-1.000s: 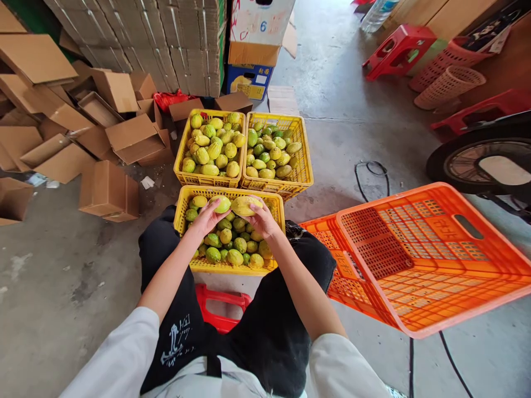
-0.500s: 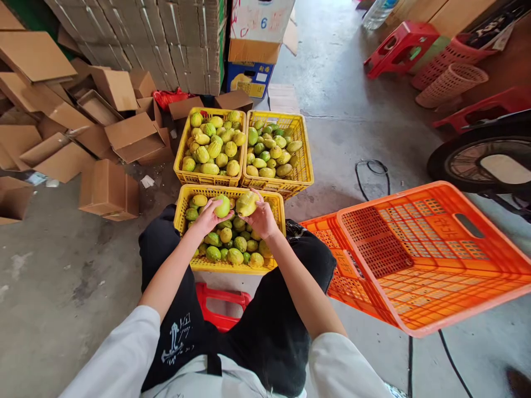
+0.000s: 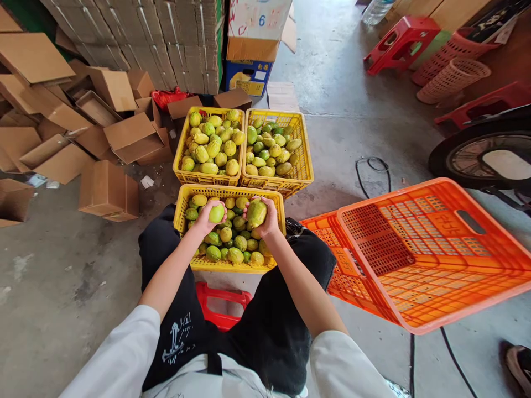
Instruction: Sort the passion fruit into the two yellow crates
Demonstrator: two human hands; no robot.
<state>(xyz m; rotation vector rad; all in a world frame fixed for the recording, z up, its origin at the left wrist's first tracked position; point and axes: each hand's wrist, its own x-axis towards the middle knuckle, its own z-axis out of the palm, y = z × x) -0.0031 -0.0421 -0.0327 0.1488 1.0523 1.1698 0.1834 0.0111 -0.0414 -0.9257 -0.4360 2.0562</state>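
My left hand (image 3: 204,220) is wrapped round a smooth light-green lemon (image 3: 216,214). In my right hand (image 3: 269,220) is a bumpier, yellow-green lemon (image 3: 256,212) with darker marks. Both hands are above a yellow plastic crate (image 3: 232,267) between my knees, filled with loose green and yellow lemons (image 3: 235,255). The two held lemons are apart from each other, and fingers partly cover them.
Beyond stand two more yellow crates, the left (image 3: 209,178) and the right (image 3: 306,160), both holding lemons. To my right lies an orange crate (image 3: 373,298). Cardboard boxes (image 3: 102,188) litter the left. At lower right a shoe (image 3: 520,365) shows.
My hands have moved apart, the right one turning its lemon and shifting slightly right. The left hand has shifted slightly left and down with its lemon. A shoe has entered at lower right.
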